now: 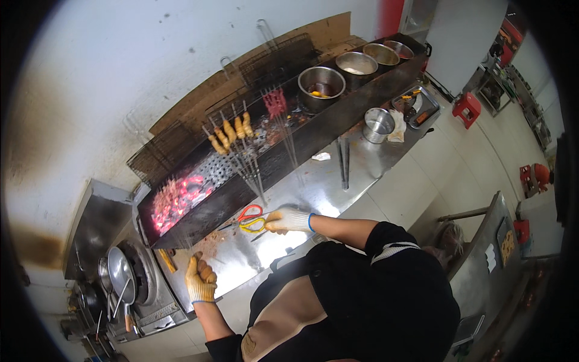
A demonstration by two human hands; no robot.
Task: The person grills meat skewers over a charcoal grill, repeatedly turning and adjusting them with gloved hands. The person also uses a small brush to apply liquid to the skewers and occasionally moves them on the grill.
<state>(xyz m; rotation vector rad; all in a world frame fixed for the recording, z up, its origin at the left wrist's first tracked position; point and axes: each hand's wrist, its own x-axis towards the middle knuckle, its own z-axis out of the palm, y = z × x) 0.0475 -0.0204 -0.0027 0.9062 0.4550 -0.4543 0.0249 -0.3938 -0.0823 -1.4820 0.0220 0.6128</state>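
My left hand [200,278], in a stained knit work glove, is curled into a fist at the blurred handle ends of several metal skewers. Small pieces of meat [168,195] on those skewers lie over glowing coals [181,203] at the near-left end of a long charcoal grill [217,194]. In a matching glove, my right hand [287,220] hovers over the steel counter [239,258], fingers bent, beside scissors with red and yellow handles [251,219]. A thin rod shows by its fingertips; whether it is gripped is unclear.
Skewers of browned food [230,130] and red meat [275,103] rest across the grill. Steel pots [321,86] stand farther along. Tongs [344,164], a small steel pot [379,125] and a tray [418,108] are on the counter. A wok [121,273] sits left; a red stool [467,110] stands right.
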